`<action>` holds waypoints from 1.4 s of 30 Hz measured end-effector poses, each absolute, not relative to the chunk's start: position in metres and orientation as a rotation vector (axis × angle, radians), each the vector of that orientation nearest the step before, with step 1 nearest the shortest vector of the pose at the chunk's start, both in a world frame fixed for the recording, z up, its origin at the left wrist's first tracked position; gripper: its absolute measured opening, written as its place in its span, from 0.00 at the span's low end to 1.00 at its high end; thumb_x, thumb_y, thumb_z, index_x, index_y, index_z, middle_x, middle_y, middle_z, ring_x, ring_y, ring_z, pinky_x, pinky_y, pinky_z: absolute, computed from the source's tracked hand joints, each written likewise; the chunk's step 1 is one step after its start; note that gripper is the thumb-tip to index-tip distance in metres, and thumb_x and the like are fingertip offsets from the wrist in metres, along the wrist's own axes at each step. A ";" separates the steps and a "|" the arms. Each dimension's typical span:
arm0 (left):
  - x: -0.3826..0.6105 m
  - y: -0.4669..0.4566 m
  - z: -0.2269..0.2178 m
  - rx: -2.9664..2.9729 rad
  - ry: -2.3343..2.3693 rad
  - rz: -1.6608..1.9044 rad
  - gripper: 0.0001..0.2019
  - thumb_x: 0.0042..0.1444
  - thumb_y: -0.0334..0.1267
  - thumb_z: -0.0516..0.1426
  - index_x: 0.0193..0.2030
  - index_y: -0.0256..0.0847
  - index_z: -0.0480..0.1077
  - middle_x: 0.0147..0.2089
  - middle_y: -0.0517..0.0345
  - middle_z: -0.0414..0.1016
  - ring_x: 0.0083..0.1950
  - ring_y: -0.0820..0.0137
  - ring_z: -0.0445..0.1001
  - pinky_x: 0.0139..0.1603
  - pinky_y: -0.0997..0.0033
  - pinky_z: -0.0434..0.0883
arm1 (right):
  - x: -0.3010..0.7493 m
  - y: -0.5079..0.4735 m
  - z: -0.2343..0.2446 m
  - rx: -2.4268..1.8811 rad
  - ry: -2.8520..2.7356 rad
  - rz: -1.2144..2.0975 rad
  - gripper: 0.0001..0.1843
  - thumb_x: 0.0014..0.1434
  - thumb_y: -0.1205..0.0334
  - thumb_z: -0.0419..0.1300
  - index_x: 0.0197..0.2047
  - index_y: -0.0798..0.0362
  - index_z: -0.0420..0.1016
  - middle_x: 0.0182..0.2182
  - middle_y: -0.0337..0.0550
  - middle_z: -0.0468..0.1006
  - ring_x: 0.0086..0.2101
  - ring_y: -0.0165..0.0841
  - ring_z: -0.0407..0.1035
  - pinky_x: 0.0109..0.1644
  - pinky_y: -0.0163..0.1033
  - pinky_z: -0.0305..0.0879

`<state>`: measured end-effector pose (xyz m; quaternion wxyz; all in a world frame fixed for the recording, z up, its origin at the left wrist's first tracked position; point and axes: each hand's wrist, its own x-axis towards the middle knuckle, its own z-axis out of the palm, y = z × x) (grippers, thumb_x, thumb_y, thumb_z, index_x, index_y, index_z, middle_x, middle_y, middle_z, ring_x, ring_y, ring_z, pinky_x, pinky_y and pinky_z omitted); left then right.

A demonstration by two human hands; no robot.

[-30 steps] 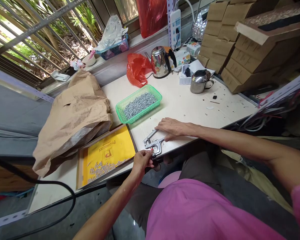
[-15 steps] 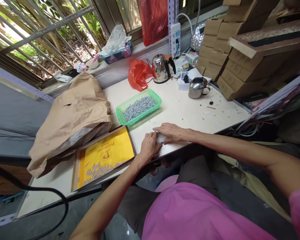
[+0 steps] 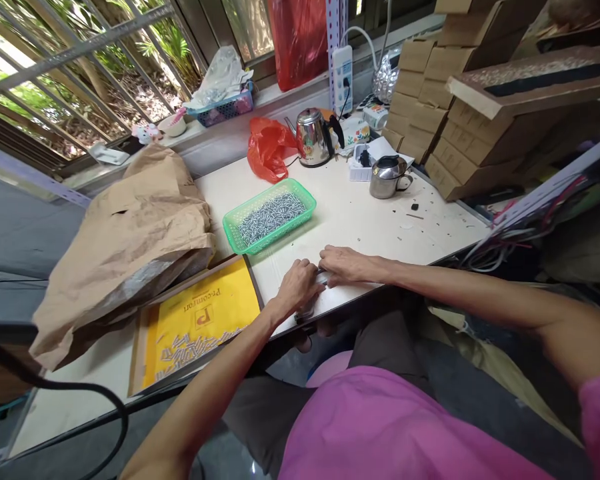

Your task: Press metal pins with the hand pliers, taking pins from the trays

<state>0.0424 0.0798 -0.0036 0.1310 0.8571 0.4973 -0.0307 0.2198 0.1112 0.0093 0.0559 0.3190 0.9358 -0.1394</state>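
Observation:
At the table's front edge, my left hand (image 3: 298,287) and my right hand (image 3: 349,265) are close together, both with bent fingers. Between them they grip a small clear plastic piece (image 3: 323,277), perhaps a bag; the fingers cover most of it. Some of the clear plastic shows below my left hand at the edge. Beyond my hands sits a green plastic basket (image 3: 307,212) holding many small metal screws (image 3: 273,217). To the left lies a shallow tray (image 3: 254,283) lined with a yellow sheet (image 3: 180,320), with metal pins (image 3: 195,350) along its near side.
A large brown paper bag (image 3: 130,220) stands behind the tray. At the back are a red plastic bag (image 3: 270,150), a steel kettle (image 3: 314,140) and a small steel pot (image 3: 387,179). Cardboard boxes (image 3: 430,100) are stacked on the right. A black cable (image 3: 80,383) hangs at the left.
My right hand's fingers, stretched out over the plastic before, are now curled in on it. My left hand stays beside it. The whole view has shifted slightly.

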 end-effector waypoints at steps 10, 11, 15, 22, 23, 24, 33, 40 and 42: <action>0.047 0.071 -0.002 2.475 1.491 -0.056 0.05 0.60 0.38 0.56 0.39 0.39 0.71 0.41 0.52 0.72 0.47 0.62 0.68 0.46 0.65 0.68 | 0.224 0.106 -0.011 1.076 2.911 -0.515 0.12 0.64 0.60 0.56 0.42 0.59 0.76 0.39 0.52 0.74 0.43 0.38 0.67 0.45 0.38 0.60; 0.047 0.070 -0.002 2.474 1.520 -0.050 0.06 0.60 0.38 0.56 0.41 0.39 0.71 0.42 0.51 0.72 0.48 0.61 0.68 0.47 0.64 0.68 | 0.227 0.109 -0.013 1.060 2.959 -0.524 0.14 0.63 0.57 0.57 0.44 0.59 0.76 0.39 0.52 0.74 0.44 0.39 0.66 0.46 0.39 0.60; 0.054 0.053 -0.012 2.450 1.672 0.097 0.15 0.59 0.36 0.56 0.52 0.37 0.66 0.54 0.44 0.69 0.56 0.57 0.66 0.55 0.57 0.67 | 0.240 0.128 -0.022 0.914 3.115 -0.624 0.25 0.61 0.48 0.58 0.54 0.57 0.72 0.44 0.53 0.73 0.45 0.40 0.66 0.49 0.43 0.62; 0.082 0.005 -0.043 2.417 1.568 0.402 0.19 0.64 0.41 0.52 0.60 0.38 0.61 0.64 0.42 0.64 0.68 0.53 0.58 0.65 0.46 0.57 | 0.221 0.153 -0.024 1.238 2.992 -0.404 0.12 0.64 0.62 0.54 0.45 0.56 0.77 0.42 0.51 0.74 0.45 0.39 0.66 0.49 0.42 0.60; 0.083 0.002 -0.045 2.410 1.554 0.423 0.20 0.64 0.43 0.51 0.60 0.39 0.61 0.63 0.43 0.66 0.68 0.54 0.59 0.66 0.45 0.56 | 0.215 0.155 -0.021 1.284 2.950 -0.351 0.11 0.64 0.62 0.55 0.43 0.56 0.77 0.41 0.51 0.75 0.45 0.40 0.66 0.48 0.43 0.60; 0.083 0.001 -0.046 2.409 1.541 0.444 0.20 0.65 0.43 0.51 0.60 0.39 0.61 0.62 0.43 0.67 0.67 0.54 0.60 0.66 0.45 0.56 | 0.208 0.156 -0.016 1.337 2.913 -0.306 0.11 0.64 0.62 0.55 0.42 0.56 0.77 0.41 0.51 0.75 0.45 0.40 0.66 0.48 0.43 0.59; 0.087 -0.029 -0.043 2.450 1.274 0.653 0.23 0.60 0.47 0.57 0.57 0.36 0.65 0.58 0.40 0.70 0.60 0.53 0.68 0.59 0.51 0.67 | 0.143 0.088 0.005 0.351 3.029 -0.275 0.09 0.61 0.64 0.56 0.34 0.52 0.78 0.37 0.49 0.72 0.38 0.37 0.65 0.36 0.39 0.55; 0.019 -0.076 -0.020 2.653 1.288 0.814 0.10 0.64 0.39 0.52 0.41 0.39 0.73 0.34 0.53 0.76 0.39 0.68 0.73 0.42 0.67 0.70 | 0.135 0.076 -0.019 0.206 3.097 -0.389 0.11 0.63 0.65 0.51 0.33 0.52 0.73 0.35 0.47 0.72 0.35 0.35 0.67 0.37 0.40 0.60; -0.033 -0.073 -0.005 2.486 1.778 0.751 0.11 0.65 0.36 0.50 0.38 0.41 0.73 0.33 0.52 0.75 0.38 0.67 0.72 0.41 0.66 0.70 | 0.135 0.076 -0.020 0.265 3.129 -0.650 0.11 0.65 0.63 0.49 0.36 0.52 0.72 0.36 0.46 0.73 0.34 0.33 0.68 0.37 0.38 0.62</action>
